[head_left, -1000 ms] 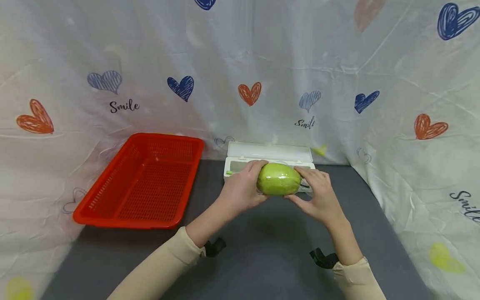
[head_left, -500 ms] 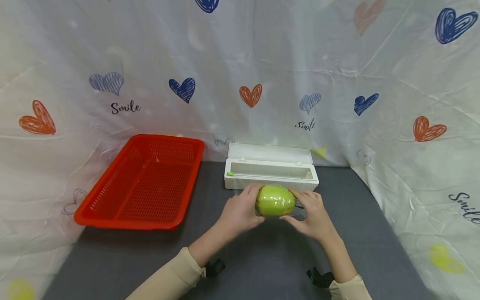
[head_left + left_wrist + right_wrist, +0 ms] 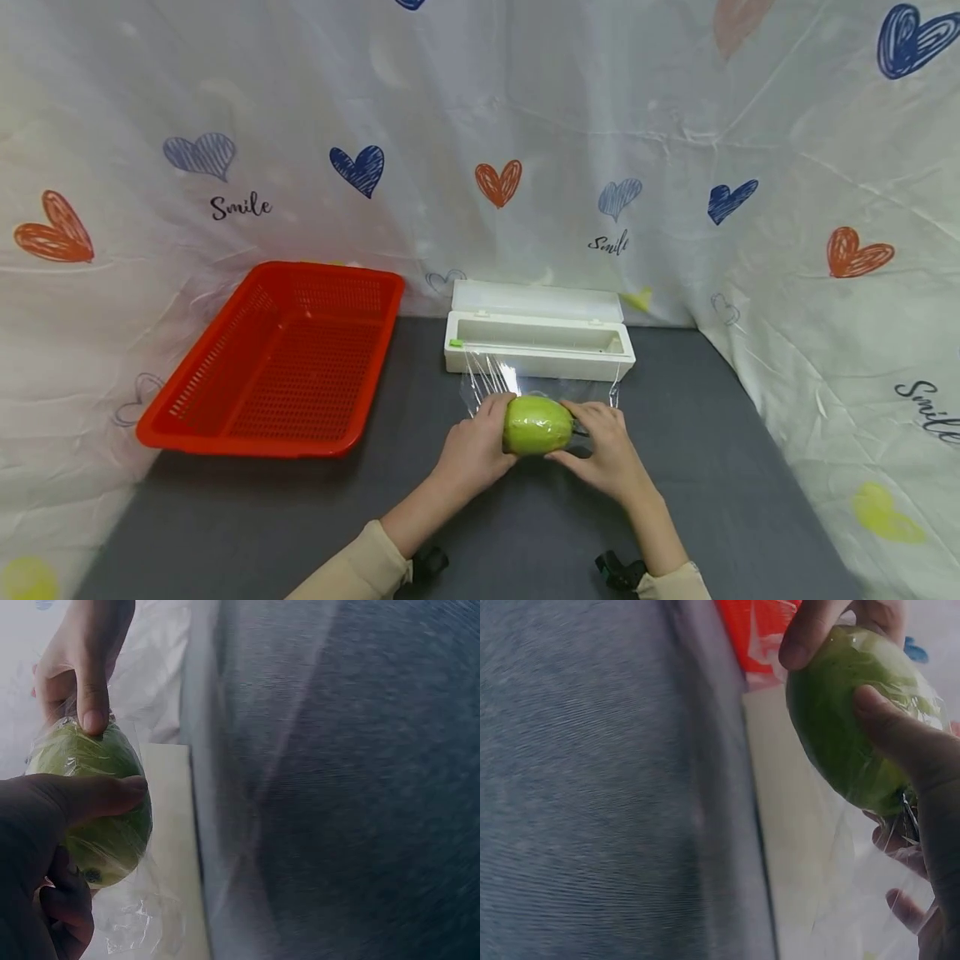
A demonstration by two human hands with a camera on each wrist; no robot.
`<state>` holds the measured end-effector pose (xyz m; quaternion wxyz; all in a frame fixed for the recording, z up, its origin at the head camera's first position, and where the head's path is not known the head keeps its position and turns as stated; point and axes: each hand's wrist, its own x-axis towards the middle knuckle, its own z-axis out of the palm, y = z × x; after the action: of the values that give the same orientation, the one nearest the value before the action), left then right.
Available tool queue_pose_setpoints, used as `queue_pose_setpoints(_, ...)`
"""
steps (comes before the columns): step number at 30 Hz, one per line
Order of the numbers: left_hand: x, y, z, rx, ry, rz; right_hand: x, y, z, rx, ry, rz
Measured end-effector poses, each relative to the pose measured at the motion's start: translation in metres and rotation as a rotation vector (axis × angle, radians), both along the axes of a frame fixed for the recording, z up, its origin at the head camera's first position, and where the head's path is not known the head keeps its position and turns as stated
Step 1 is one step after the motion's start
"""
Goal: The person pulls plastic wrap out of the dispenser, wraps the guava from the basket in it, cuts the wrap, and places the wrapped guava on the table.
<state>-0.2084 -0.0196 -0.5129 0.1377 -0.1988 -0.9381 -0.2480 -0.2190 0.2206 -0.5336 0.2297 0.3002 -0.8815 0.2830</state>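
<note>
A green oval melon (image 3: 537, 425), glossy under clear plastic, is held between both hands above the dark table in the head view. My left hand (image 3: 471, 446) grips its left end, the thumb (image 3: 112, 796) lying across the near side. My right hand (image 3: 609, 454) grips the other end, beside the dark stem (image 3: 907, 802). Clear cling film (image 3: 495, 379) stretches from the melon back to a white cling film dispenser (image 3: 540, 361), whose lid stands raised. A small green slider (image 3: 456, 342) sits at the dispenser's left. The fingers beneath the melon are partly hidden.
To the left, a red plastic basket (image 3: 240, 450) with perforated walls stands on the grey tabletop (image 3: 720, 467). White sheeting (image 3: 420, 108) printed with hearts closes off the back and both sides.
Both hands have drawn the melon toward the person, away from the dispenser and slightly left. The dispenser's trough has come into view, and a sheet of film now spans the gap.
</note>
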Motion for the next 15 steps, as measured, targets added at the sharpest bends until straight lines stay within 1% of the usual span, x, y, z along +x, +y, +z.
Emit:
queue_pose_setpoints(7,-0.006,0.002,-0.018,0.008,-0.019,0.012,-0.003,-0.003,-0.012,0.022,-0.033,-0.033)
queue_pose_setpoints(11,-0.010,0.003,-0.025,0.006,-0.028,0.016,-0.005,-0.002,-0.017,0.045,-0.072,-0.049)
queue_pose_setpoints(15,-0.013,0.003,-0.029,0.002,-0.064,0.020,-0.007,-0.002,-0.021,0.059,-0.112,-0.065)
